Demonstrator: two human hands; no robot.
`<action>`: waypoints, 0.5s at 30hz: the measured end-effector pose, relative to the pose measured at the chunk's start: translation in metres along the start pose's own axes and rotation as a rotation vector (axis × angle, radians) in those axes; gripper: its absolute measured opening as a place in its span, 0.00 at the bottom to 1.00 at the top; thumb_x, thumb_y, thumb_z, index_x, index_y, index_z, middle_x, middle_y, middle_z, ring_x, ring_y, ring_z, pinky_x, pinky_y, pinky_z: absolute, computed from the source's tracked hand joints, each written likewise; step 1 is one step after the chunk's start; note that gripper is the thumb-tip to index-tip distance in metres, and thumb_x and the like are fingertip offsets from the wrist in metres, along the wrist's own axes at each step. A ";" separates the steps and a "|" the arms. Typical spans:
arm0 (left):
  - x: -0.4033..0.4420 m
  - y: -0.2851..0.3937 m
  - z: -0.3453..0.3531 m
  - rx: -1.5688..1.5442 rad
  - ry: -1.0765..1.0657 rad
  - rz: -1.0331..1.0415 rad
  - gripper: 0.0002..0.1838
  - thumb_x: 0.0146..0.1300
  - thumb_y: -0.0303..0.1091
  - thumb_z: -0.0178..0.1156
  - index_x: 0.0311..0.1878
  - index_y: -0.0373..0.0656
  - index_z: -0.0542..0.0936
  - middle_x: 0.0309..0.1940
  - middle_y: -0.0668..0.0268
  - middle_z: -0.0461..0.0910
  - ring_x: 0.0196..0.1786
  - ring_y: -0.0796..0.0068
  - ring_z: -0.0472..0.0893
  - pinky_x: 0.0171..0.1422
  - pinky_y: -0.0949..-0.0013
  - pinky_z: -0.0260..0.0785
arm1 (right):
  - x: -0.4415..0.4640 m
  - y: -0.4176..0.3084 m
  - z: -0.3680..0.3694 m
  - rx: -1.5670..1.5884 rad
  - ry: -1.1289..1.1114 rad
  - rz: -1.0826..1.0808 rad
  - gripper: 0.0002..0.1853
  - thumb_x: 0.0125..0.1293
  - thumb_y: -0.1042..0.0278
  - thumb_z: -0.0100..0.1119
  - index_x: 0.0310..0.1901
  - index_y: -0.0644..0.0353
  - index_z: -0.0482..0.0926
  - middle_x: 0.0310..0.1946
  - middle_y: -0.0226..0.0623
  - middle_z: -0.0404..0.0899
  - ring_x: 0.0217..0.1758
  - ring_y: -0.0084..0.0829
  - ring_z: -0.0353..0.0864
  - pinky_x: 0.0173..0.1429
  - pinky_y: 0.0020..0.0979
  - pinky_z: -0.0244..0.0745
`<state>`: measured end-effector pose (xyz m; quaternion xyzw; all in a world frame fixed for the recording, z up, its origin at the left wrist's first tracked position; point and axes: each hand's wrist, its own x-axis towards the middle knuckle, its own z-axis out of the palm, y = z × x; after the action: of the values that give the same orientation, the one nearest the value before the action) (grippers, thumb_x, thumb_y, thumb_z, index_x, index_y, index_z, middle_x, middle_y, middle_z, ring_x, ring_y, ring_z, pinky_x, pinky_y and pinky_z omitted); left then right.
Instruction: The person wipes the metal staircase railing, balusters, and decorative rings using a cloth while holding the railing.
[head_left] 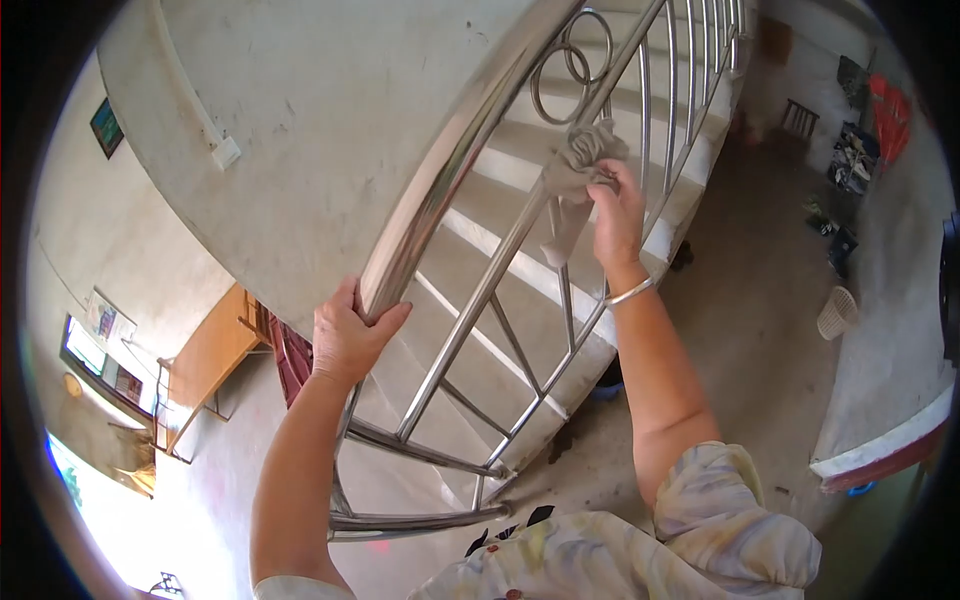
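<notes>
The stair railing (470, 310) is shiny silver, with pale reflections along it. Behind the railing, the steps (520, 240) are greyish beige with whiter edges. Against the railing's upper bars, the cloth (585, 160) is dull grey-beige. Left of the railing, the table (207, 355) is orange-brown. Below the railing, the shirt (570, 560) carries a blurry cream, yellow and grey-lilac pattern. Far right of the railing, a bag-like item (888, 120) is bright red.
</notes>
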<state>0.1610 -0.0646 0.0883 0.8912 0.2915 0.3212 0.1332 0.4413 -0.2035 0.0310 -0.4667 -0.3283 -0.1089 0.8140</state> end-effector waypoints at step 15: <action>-0.002 0.007 -0.005 -0.047 -0.027 -0.031 0.22 0.42 0.43 0.68 0.31 0.36 0.72 0.17 0.61 0.71 0.21 0.73 0.69 0.29 0.69 0.64 | -0.180 0.172 -0.072 -0.621 -0.386 0.462 0.09 0.41 0.76 0.58 0.28 0.63 0.80 0.29 0.41 0.77 0.33 0.32 0.76 0.38 0.28 0.70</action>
<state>0.1600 -0.0706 0.0939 0.8874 0.2959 0.3136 0.1631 0.4184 -0.1934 -0.2272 -0.7627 -0.3129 0.0719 0.5614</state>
